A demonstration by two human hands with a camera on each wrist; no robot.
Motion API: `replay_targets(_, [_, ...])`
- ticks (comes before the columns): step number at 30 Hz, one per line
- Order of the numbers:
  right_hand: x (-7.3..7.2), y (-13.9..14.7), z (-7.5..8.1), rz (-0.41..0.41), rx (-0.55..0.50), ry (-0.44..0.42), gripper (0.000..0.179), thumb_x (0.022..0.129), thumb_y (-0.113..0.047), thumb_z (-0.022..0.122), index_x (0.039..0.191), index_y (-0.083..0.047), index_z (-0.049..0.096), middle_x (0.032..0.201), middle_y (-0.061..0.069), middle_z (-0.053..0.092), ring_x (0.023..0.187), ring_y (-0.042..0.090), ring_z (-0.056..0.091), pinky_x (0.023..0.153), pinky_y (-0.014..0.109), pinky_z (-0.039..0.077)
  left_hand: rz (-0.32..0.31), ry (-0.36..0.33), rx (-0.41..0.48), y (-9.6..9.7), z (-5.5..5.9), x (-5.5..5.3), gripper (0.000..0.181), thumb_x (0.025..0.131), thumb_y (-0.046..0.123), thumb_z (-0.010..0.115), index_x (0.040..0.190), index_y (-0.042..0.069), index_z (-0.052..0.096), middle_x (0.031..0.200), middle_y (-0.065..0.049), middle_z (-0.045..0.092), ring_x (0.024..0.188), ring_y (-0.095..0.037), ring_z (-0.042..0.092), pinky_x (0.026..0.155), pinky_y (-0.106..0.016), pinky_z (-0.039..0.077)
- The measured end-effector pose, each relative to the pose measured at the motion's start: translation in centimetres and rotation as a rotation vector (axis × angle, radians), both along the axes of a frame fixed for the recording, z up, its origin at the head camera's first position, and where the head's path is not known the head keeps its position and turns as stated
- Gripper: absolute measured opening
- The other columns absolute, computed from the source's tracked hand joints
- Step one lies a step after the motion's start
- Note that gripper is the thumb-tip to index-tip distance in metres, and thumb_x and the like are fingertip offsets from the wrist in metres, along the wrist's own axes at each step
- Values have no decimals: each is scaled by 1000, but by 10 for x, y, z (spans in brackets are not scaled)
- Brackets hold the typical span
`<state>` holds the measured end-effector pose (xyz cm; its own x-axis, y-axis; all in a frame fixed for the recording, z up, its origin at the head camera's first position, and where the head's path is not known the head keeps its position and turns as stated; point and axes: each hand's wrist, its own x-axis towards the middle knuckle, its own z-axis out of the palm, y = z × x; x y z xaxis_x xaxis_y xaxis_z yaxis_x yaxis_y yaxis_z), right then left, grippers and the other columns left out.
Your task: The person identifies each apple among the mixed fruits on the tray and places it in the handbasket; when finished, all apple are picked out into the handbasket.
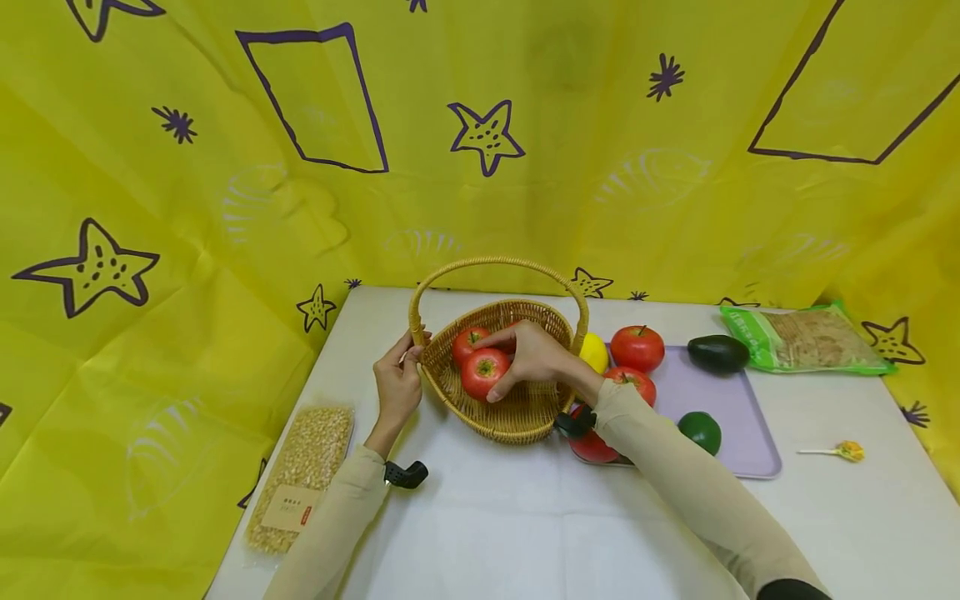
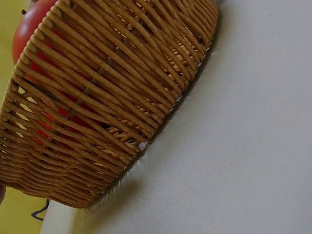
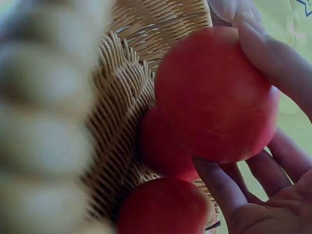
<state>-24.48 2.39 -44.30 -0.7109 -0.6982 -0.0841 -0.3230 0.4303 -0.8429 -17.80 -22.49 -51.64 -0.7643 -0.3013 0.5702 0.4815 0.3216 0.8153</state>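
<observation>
Partly hidden apple (image 3: 163,146) behind gripped apple (image 1: 482,377), hands (image 1: 538,354) at basket (image 1: 504,431)

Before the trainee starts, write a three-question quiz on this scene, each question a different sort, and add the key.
1. Short answer: what does the right hand hold?
2. True or false: the lollipop lies to the right of the lilac tray.
3. Fill the gap: the wicker basket is gripped at its side by the ____.

Key:
1. A red apple.
2. True.
3. Left hand.
</observation>
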Motion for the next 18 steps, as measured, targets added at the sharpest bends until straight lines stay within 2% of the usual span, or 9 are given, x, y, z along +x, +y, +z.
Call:
replay_targets(6, [-7,-1,-1,32,24,-10,78,57,-25,107,129,-19,79,132,8,76,121,25,68,103,42,57,-34,-15,14,-2,0,0,33,105,-3,59,135,-12,66,119,-37,71,114,-51,70,96,-13,55])
replay_targets(13, [-12,-3,6,109,73,31,74,61,-28,106,129,-18,79,131,7,76,119,21,69,102,39,58,-24,-15,2,-3,0,1,32,105,-2,59,135,-15,65,118,-31,74,114,-50,70,94,-13,55])
replay_targets(18, [-14,-8,9,159,103,80,72,61,-31,106,127,-19,80,129,4,77,116,18,68,100,36,57,-34,-17,15,-2,-1,1,34,105,-3,58,137,-13,64,120,-31,74,116,-49,70,98,-15,55])
